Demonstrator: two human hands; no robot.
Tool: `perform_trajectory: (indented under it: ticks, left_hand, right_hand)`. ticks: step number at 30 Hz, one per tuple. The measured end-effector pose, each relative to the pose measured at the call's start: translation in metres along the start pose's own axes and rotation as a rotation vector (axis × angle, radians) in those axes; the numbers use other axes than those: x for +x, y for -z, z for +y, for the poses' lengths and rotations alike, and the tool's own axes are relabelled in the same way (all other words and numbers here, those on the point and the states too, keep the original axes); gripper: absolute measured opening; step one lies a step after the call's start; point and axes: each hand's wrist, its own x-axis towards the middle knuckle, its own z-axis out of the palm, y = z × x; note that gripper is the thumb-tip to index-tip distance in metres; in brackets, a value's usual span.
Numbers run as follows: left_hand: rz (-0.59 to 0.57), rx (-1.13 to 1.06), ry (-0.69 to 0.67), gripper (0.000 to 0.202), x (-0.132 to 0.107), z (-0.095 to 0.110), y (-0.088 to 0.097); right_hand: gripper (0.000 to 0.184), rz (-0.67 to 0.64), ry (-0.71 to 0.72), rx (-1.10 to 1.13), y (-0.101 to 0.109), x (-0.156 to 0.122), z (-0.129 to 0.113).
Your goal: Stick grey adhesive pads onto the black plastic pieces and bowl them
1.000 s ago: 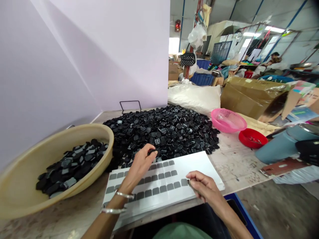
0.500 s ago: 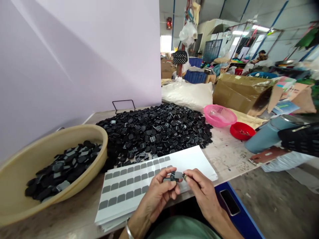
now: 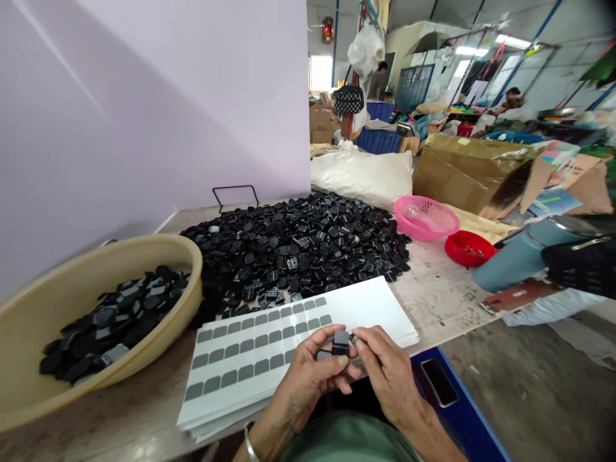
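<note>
My left hand (image 3: 310, 372) pinches a small black plastic piece (image 3: 339, 342) just above the table's near edge. My right hand (image 3: 385, 369) meets it from the right, fingertips closed on a thin tool or sticker that I cannot make out, touching the piece. Under both hands lies a white sheet stack (image 3: 366, 308) with rows of grey stickers (image 3: 250, 346). Behind it spreads a big heap of black pieces (image 3: 298, 247).
A tan basin (image 3: 48, 398) with black pieces stands at the left. A pink basket (image 3: 426, 218), a red dish (image 3: 469, 247) and a blue-grey cylinder (image 3: 522, 260) sit right. A phone (image 3: 439, 382) lies on a blue surface below. Cardboard boxes and people are far back.
My left hand took a black piece from the heap and brought it back to my right hand over the sheet. Since half a second ago the hands barely moved.
</note>
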Motion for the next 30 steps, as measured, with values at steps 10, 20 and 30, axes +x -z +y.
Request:
perform_trajectory:
  ticks: [10,20,30]
  left_hand:
    - [0.033,0.045,0.0,0.04,0.004,-0.001,-0.003]
    - [0.021,0.089,0.018,0.043,-0.001,0.001,-0.004]
    - [0.0,0.114,0.01,0.043,-0.002,-0.002,-0.001]
  right_hand:
    - [0.021,0.074,0.017,0.029,0.004,0.003,0.006]
    - [0.025,-0.059,0.084,-0.068,0.008,-0.002,0.001]
    - [0.025,-0.102,0.118,-0.15,0.008,-0.004,-0.004]
